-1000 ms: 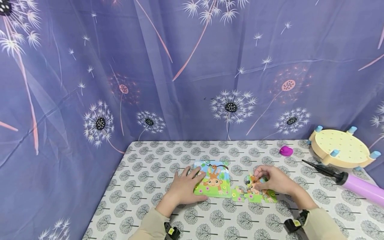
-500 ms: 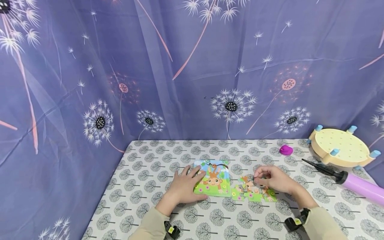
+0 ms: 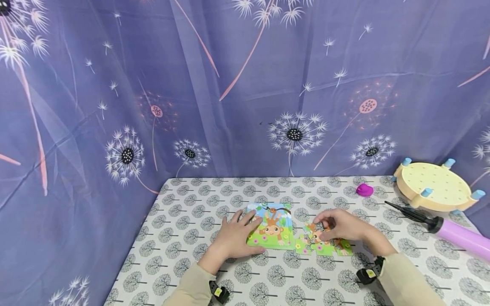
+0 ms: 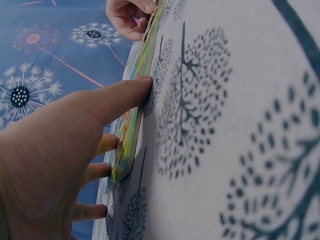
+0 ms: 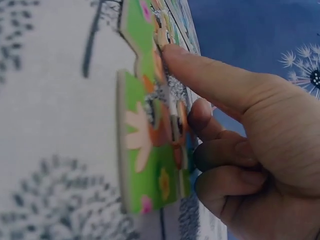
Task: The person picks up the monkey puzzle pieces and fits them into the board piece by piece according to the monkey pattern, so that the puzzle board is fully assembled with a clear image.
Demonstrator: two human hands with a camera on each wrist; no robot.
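My left hand point(image 3: 238, 236) rests with spread fingers on the left side of a square monkey picture puzzle point(image 3: 272, 231); in the left wrist view its thumb point(image 4: 122, 97) lies at the board's near edge point(image 4: 131, 132). To the right of that board, several loose puzzle pieces point(image 3: 303, 246) form a partial monkey picture. My right hand point(image 3: 342, 225) is over them, thumb and forefinger at a monkey-face piece point(image 3: 317, 235), which it appears to pinch by the edges. The right wrist view shows a green piece with a paw point(image 5: 140, 145) just below the fingers.
A purple toy point(image 3: 365, 190) lies behind the right hand. At the right stand a yellow oval stool-like toy with blue feet point(image 3: 432, 187) and a purple pump with a black nozzle point(image 3: 459, 233). A purple dandelion curtain point(image 3: 237, 127) hangs behind the table.
The right hand drew slightly right off the upper pieces, then came back left over them. An orange upper piece now lies farther left, nearer the bottom row. The left hand stays put.
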